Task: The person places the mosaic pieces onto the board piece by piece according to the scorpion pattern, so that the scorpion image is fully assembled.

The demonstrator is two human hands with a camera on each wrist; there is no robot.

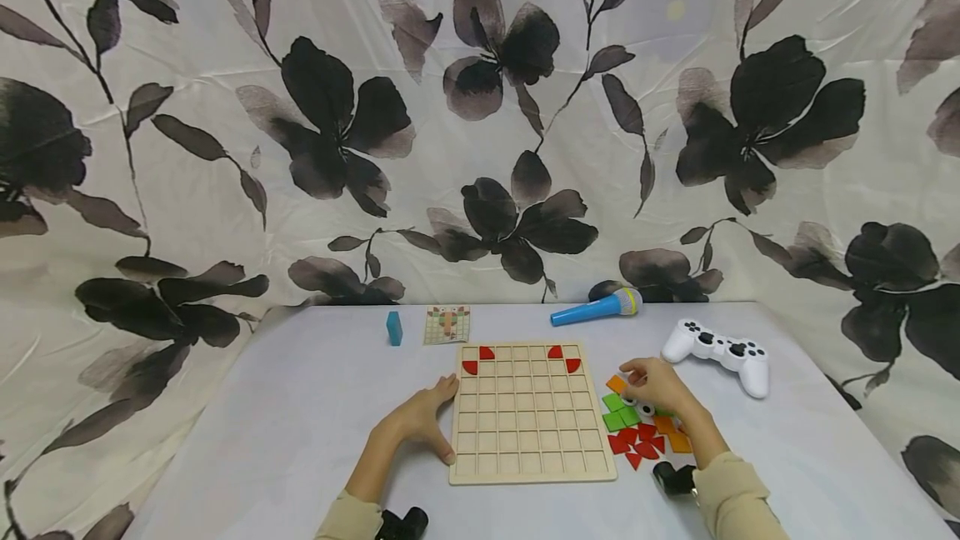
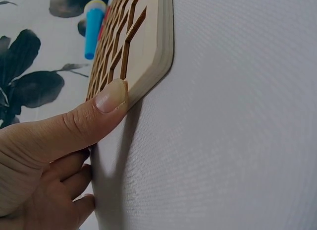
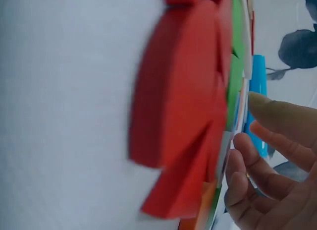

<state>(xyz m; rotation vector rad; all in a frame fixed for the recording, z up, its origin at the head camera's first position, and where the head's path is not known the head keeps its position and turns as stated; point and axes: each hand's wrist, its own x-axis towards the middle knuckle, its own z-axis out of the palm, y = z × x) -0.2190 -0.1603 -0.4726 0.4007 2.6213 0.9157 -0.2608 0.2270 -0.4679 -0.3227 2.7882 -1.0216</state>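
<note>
A wooden grid board (image 1: 534, 422) lies on the table, with several red quarter-round pieces (image 1: 555, 352) in cells of its top two rows. Spread along the board's left edge, my left hand (image 1: 422, 417) touches it with the fingertips higher up and the thumb near the lower corner. In the left wrist view the thumb (image 2: 111, 97) rests against the wooden rim. My right hand (image 1: 660, 386) hovers over the loose pieces, its fingers loosely bent beside an orange square (image 1: 617, 383). Nothing shows between thumb and fingers in the right wrist view. Green squares (image 1: 619, 413) and red pieces (image 3: 183, 86) lie below that hand.
Behind the board lie a patterned card (image 1: 447, 325) and a blue toy microphone (image 1: 596, 307). A blue block (image 1: 394, 329) stands at the back left. The white game controller (image 1: 716, 355) is to the right of my right hand. A floral cloth (image 1: 510, 140) hangs behind the table.
</note>
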